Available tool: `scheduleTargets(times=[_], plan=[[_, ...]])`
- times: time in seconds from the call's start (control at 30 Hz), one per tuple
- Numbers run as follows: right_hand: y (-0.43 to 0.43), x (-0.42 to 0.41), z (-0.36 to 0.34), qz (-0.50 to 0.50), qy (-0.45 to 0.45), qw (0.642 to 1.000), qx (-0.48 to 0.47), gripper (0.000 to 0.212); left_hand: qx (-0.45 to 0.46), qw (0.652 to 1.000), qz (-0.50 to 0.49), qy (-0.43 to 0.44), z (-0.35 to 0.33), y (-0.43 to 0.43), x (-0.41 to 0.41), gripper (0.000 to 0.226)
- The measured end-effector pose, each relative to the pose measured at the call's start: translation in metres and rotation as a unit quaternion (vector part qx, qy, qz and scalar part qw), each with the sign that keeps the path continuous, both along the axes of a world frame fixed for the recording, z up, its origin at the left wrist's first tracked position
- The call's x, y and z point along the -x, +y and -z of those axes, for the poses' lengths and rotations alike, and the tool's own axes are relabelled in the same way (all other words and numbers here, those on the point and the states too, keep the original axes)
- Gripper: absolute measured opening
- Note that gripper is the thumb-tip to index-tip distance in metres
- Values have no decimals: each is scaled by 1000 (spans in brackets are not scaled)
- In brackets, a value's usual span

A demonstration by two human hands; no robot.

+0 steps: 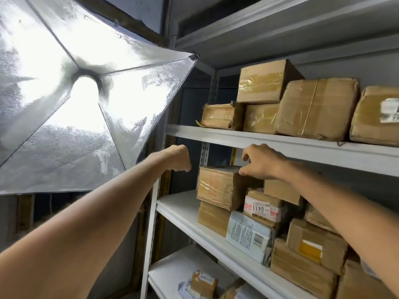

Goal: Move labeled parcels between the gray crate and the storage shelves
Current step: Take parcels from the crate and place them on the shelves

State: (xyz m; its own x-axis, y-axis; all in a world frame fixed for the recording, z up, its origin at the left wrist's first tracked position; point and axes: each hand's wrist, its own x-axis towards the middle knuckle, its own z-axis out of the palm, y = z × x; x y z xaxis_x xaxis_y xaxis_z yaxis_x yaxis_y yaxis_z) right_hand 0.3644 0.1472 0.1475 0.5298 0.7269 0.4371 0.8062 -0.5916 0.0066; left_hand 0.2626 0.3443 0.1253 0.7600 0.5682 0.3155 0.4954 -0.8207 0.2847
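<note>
R hand (262,161) fingertips on taped parcel (218,186); L hand (178,158) curled, fingers hidden

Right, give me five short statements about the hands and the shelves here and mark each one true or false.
1. The right hand touches the top of a taped box on the middle shelf. True.
2. The left hand holds a box. False: it is a loose fist in the air, holding nothing.
3. The upper shelf is bare. False: several cardboard boxes stand on it.
4. A silver light reflector stands left of the shelves. True.
5. The box with the 0411 label lies on the lowest shelf. False: it is on the middle one.
</note>
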Motion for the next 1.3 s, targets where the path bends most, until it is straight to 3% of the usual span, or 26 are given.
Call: scheduleTargets(times=[0.27,0.47,0.53,0.6,0.73,0.87,1.17,1.3], plan=[[24,-14,-34,-3,-46,999,-22,41,-20,988,26,-152,-38,38,-40,30],[44,-17,-61,22,-107,990,-89,33,-45,963,38,-264,-75,68,-68,41],[54,-22,-67,29,-111,987,-116,33,-46,961,59,-268,-81,75,-79,45],[66,-27,-70,36,-108,984,-139,31,-46,959,85,-268,-84,82,-90,35],[90,-43,-69,57,-98,977,-179,32,21,952,142,-270,-87,99,-117,40],[112,-55,-69,79,-103,970,-206,53,108,943,179,-258,-94,114,-141,44],[128,-66,-63,95,-127,957,-243,65,224,904,240,-275,-97,136,-170,97],[124,-72,-65,58,-73,954,-286,61,240,900,218,-290,-97,120,-141,68]])
